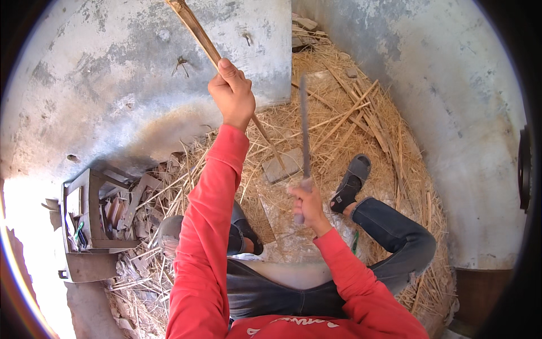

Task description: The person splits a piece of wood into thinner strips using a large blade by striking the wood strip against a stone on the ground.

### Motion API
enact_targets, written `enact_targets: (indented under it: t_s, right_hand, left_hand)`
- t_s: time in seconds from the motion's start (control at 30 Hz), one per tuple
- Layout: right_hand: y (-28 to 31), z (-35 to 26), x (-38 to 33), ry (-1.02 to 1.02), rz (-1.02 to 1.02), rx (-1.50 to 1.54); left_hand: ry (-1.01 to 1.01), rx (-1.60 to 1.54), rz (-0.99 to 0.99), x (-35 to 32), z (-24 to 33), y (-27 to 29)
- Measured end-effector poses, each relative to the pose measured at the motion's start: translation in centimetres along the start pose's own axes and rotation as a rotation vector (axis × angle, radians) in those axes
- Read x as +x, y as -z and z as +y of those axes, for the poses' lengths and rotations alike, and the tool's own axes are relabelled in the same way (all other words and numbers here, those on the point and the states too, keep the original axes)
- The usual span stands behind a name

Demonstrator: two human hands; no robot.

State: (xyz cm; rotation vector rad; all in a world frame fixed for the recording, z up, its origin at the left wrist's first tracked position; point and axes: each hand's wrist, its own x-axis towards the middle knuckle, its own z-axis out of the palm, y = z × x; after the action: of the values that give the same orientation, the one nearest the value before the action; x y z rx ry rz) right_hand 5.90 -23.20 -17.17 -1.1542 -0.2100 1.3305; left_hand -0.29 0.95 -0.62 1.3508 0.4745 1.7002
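My left hand [232, 95] is raised at the upper middle, its fingers wrapped round a split bamboo stick [196, 29]. The stick slants down from the upper left. Its lower end reaches the grey block [285, 166] on the floor; whether they touch I cannot tell. Lower and to the right, my right hand [310, 207] grips the handle of a long knife [305, 127]. The narrow blade points away from me, apart from the stick and smeared by motion.
Straw and shavings [322, 62] cover the floor, with long split strips [370, 121] at the right. A wooden box frame [90, 209] with scraps stands at the left. Concrete walls [440, 85] close in the far and right sides. My sandalled feet [350, 183] flank the block.
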Motion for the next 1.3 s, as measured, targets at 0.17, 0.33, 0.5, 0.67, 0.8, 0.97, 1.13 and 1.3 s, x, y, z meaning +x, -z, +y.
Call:
enact_targets:
  t_s: [0.17, 0.33, 0.5, 0.67, 0.8, 0.97, 1.13, 1.3]
  right_hand:
    - [-2.7, 0.1, -0.7, 0.579, 0.035, 0.023]
    - [6.6, 15.8, -1.4, -0.432, 0.263, -0.129]
    - [5.3, 6.7, -0.1, -0.144, 0.187, 0.213]
    - [-2.0, -6.2, -2.8, 0.619, -0.107, 0.102]
    - [-0.5, 4.4, -1.1, 0.434, 0.052, 0.109]
    - [8.2, 17.1, -0.9, -0.478, 0.239, 0.167]
    - [4.1, 5.4, -0.6, -0.07, 0.189, 0.127]
    - [-2.1, -4.5, -1.9, 0.579, -0.081, 0.181]
  left_hand:
    - [0.031, -0.037, -0.081, -0.4, 0.3, -0.5]
    - [0.077, -0.125, -0.173, -0.9, 1.0, -2.0]
    - [0.077, -0.153, -0.157, -0.8, 1.1, -1.0]
    - [0.052, -0.095, -0.144, -1.4, 0.7, -1.5]
    - [0.037, -0.099, -0.158, -2.1, 0.3, -3.6]
    - [-0.053, -0.026, -0.154, -2.6, 0.1, -4.7]
    - [-0.069, 0.093, -0.007, -1.9, -0.3, -3.2]
    - [-0.135, 0.333, 0.137, -1.7, -0.5, -2.5]
